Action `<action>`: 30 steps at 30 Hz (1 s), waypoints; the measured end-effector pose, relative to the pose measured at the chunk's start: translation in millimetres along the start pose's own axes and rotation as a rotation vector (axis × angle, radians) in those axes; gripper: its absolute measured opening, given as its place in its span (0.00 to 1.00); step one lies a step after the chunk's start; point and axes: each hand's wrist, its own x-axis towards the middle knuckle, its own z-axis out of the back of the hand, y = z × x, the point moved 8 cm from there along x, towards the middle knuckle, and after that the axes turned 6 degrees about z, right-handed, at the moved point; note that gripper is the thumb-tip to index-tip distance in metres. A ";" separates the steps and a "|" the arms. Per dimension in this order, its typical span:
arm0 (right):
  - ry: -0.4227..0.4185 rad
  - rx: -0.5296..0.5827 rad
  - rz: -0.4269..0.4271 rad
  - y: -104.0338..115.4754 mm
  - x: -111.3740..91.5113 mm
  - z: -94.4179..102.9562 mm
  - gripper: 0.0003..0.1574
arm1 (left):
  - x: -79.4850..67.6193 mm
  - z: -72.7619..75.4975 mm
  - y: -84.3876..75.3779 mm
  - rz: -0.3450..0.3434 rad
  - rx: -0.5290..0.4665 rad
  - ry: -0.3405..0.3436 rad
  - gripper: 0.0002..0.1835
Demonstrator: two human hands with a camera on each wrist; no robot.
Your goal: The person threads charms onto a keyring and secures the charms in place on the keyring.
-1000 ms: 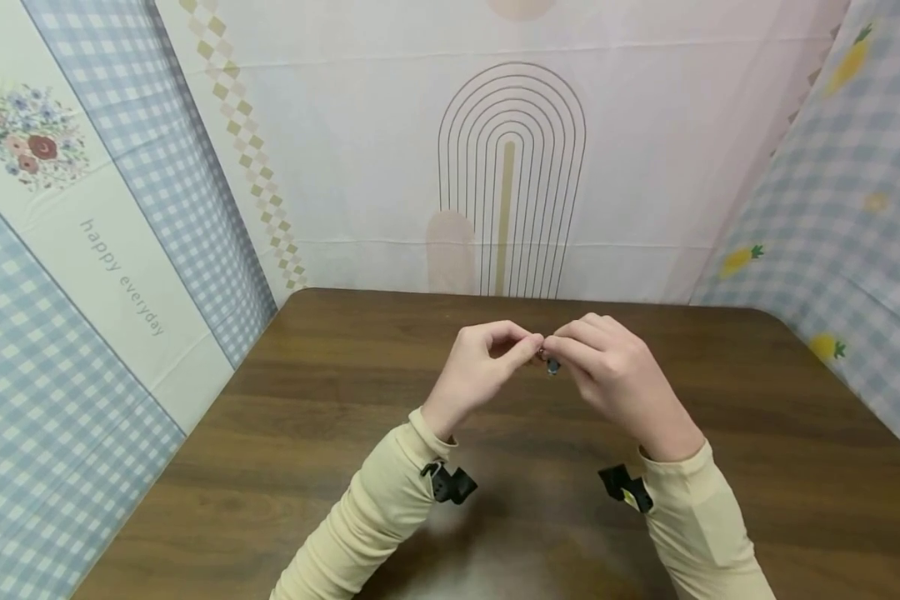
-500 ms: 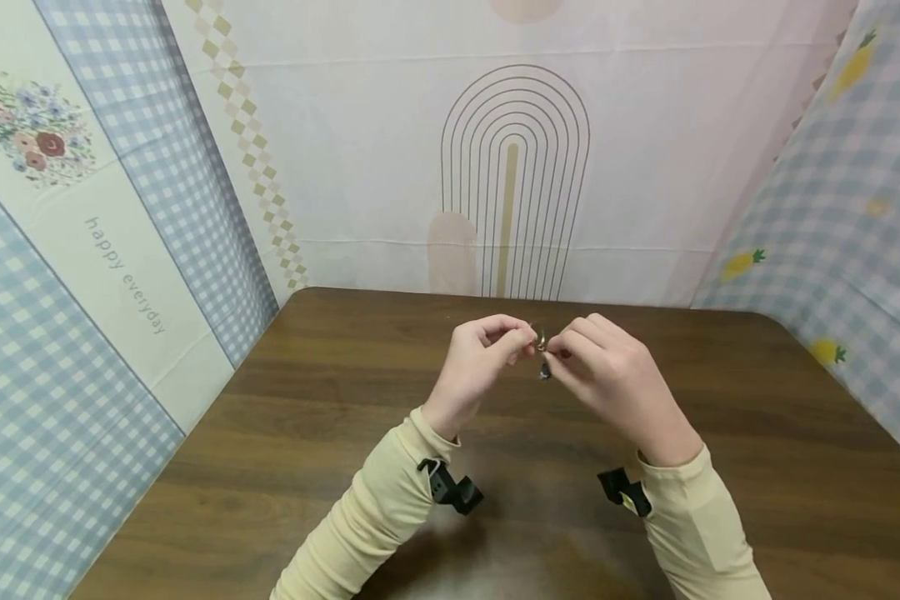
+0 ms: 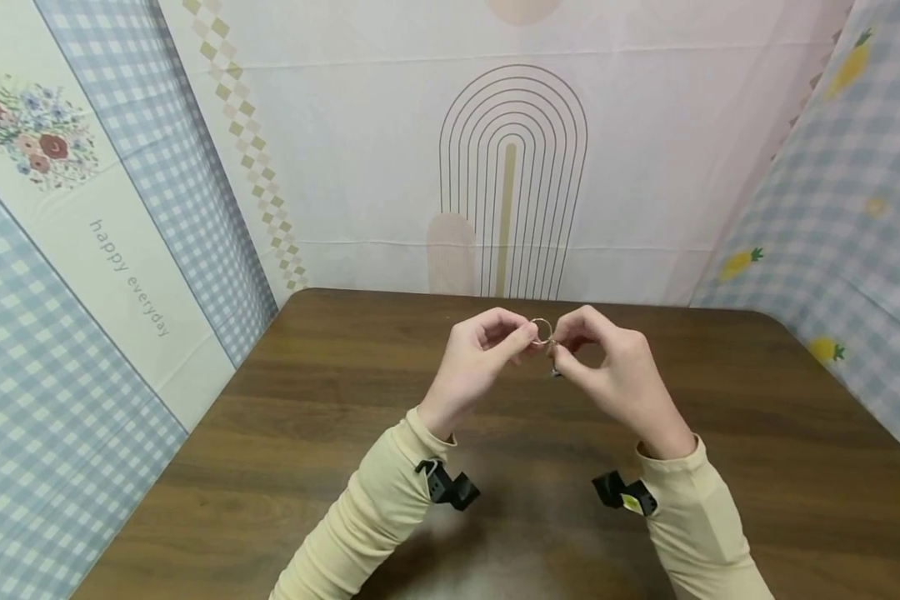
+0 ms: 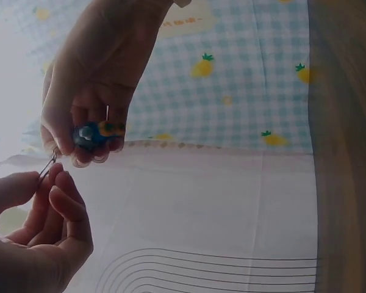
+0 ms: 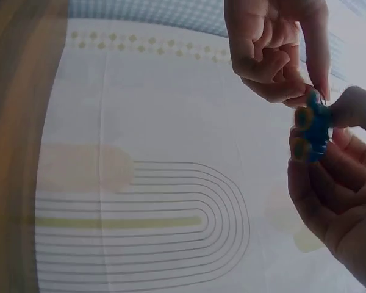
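My left hand (image 3: 474, 362) pinches a thin metal key ring (image 3: 551, 331) between thumb and fingers, above the table. The ring stands out to the right of the fingertips as a round loop. My right hand (image 3: 618, 375) faces it, thumb and forefinger pinching at the ring's right side. A small blue charm (image 5: 317, 129) with round orange-and-green parts lies against the right fingers in the right wrist view. The same charm (image 4: 88, 135) shows below the right palm in the left wrist view. From the head, the right fingers mostly hide it. Exactly how it joins the ring is too small to tell.
A brown wooden table (image 3: 307, 467) lies beneath both hands. Behind it hangs a white patterned cloth (image 3: 360, 167), with checked cloths on the left (image 3: 210, 225) and right (image 3: 870, 250). Black wrist cameras sit on the left sleeve (image 3: 447, 486) and right sleeve (image 3: 624, 493).
The ring, hidden between the fingertips at first, has come into view and now faces the head camera as a loop. The right hand has turned, its thumb and forefinger showing an arch.
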 end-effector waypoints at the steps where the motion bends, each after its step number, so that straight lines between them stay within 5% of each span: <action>1: -0.001 0.012 -0.021 -1.7 -0.1 0.5 0.11 | -0.1 1.0 -1.4 -0.016 0.015 -0.014 0.09; 6: 0.013 -0.030 -0.049 -5.0 -0.5 -0.4 0.09 | -0.2 5.5 -6.4 -0.117 0.104 -0.082 0.09; 11: 0.004 -0.097 0.033 0.8 0.1 -3.9 0.10 | -2.1 6.3 -8.9 -0.182 0.223 -0.106 0.08; 21: -0.013 -0.217 0.138 8.1 -0.8 -4.2 0.05 | 0.0 3.7 -9.3 -0.171 0.354 -0.091 0.08; 30: -0.038 -0.237 0.130 -1.5 1.5 -0.3 0.06 | -1.9 -5.6 -22.5 -0.105 0.336 -0.041 0.10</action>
